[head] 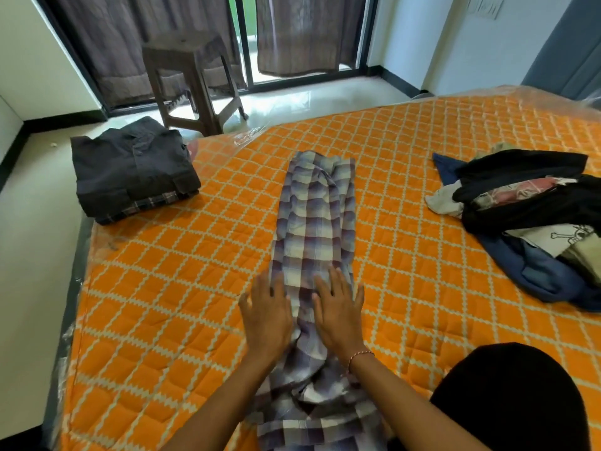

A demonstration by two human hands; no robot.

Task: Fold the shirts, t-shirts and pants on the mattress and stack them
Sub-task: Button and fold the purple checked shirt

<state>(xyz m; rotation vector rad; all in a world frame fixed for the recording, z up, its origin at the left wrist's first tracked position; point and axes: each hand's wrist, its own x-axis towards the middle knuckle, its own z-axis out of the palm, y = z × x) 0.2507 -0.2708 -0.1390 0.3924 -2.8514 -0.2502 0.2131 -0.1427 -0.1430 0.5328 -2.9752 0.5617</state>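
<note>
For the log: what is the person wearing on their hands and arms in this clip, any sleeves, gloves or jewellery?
Both forearms are bare as far as the frame shows; no sleeves reach them and there are no gloves. The left hand carries no ring, watch or band that can be seen. The right hand has a thin thread bracelet at the wrist, pinkish red and pale. No rings are visible on its fingers.

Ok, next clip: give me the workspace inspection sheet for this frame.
Surface: orange quilted mattress under clear plastic wrap.
Job's things: plaid shirt folded into a long strip, centre; folded stack on the far left corner; unfolded pile on the right.
Clutter: nothing seen.
Hands: left hand and right hand press flat on the shirt, fingers straight.
Cables: nothing seen.
Surroundings: brown plastic stool, curtained glass door, tiled floor.
</note>
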